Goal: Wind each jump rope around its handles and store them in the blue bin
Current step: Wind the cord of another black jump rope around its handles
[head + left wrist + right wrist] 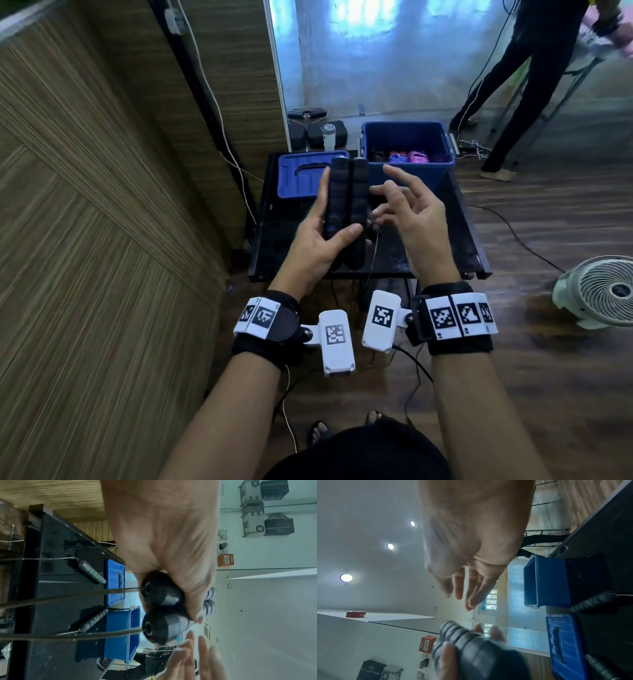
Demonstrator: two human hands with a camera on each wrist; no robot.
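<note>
Left hand (pixel 320 240) grips two black handles (pixel 346 205) side by side, upright above tabletop (pixel 459 233) centre, cords (pixel 68 597) hanging off them. Right hand (pixel 411 212) beside them, fingers spread, holding nothing. Blue bin (pixel 409 147) at tabletop's far right corner, wound ropes (pixel 407 157) inside; lid (pixel 298 174) to its left.

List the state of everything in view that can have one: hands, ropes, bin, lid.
left hand: grips both black handles side by side
black rope: unwound, trails from the handle ends
right hand: open, fingers spread, beside the handles, holding nothing
blue bin: open, wound ropes inside
blue lid: off, flat on the table beside the bin
green-ringed rope handles: lying apart on the table, unwound
</note>
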